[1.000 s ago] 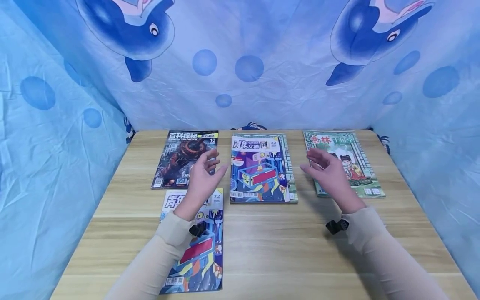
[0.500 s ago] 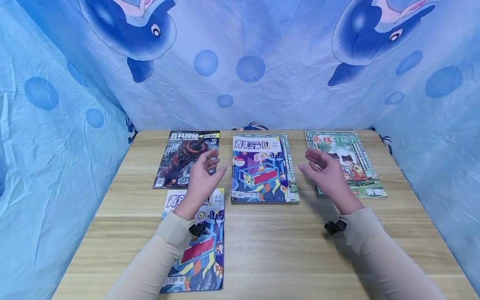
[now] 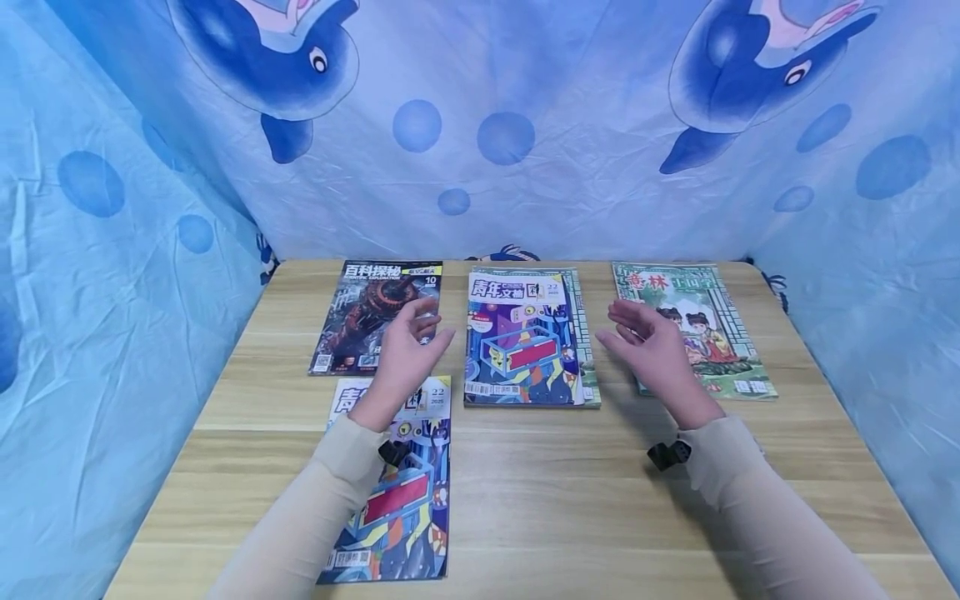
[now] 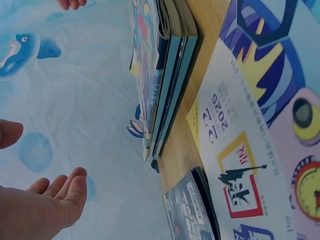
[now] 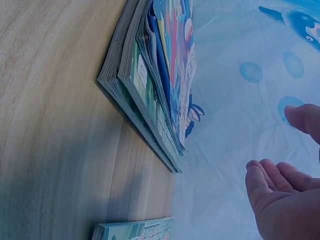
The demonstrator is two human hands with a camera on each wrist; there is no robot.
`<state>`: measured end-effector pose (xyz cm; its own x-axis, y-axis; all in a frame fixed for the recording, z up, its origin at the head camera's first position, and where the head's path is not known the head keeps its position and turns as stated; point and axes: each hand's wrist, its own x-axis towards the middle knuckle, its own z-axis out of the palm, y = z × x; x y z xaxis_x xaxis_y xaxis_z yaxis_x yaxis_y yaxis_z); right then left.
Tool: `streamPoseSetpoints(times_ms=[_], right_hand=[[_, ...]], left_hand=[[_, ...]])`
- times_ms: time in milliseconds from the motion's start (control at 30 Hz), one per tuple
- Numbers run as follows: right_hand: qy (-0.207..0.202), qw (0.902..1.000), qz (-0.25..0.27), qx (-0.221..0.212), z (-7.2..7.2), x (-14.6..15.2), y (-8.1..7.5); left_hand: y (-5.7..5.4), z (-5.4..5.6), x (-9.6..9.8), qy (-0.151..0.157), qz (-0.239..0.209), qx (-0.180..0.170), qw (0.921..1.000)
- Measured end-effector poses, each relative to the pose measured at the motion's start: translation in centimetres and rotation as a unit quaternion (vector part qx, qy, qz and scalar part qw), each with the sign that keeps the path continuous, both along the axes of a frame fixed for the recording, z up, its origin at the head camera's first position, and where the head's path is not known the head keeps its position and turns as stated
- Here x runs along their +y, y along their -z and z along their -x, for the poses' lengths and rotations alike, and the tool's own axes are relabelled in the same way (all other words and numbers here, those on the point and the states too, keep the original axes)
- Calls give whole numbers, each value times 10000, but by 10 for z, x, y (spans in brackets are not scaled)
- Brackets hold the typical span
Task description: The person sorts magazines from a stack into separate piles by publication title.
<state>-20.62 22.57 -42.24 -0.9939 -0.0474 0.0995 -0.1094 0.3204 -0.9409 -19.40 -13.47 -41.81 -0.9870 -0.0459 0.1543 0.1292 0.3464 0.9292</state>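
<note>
My left hand (image 3: 406, 356) hovers above the table with relaxed fingers and holds nothing. Below it lie a dark magazine (image 3: 362, 321) with a red machine on its cover and, nearer me, a blue illustrated magazine (image 3: 405, 500), both partly covered by the hand and arm. Between the hands sits a stack of magazines (image 3: 522, 350), a purple-blue one on top of green-edged ones. On the right, my right hand (image 3: 660, 354) hangs loosely bent and bare over the left part of a green magazine (image 3: 712, 333). Both wrist views show the stack's thick page edges.
The wooden table (image 3: 555, 492) carries all the magazines. A blue curtain (image 3: 570, 192) with printed dolphins stands behind it and along both sides. Small black wrist cameras (image 3: 670, 455) sit at the sleeve cuffs.
Both hands keep almost the same pose above the magazines. The head view shifts slightly, so the table and magazines appear a little further right. No magazine has been moved.
</note>
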Motion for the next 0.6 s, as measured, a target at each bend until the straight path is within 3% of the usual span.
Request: streamPoseSetpoints(times_ms=[200, 367, 600], right_hand=[[-5, 10000, 16, -70, -1, 0, 1], [-47, 9998, 19, -209, -3, 0, 2], [-137, 9992, 93, -375, -7, -2, 5]], left_hand=[[-1, 9, 3, -98, 118, -158, 9998], [-2, 18, 4, 5, 42, -290, 9996], [3, 32, 2, -55, -13, -537, 9985]])
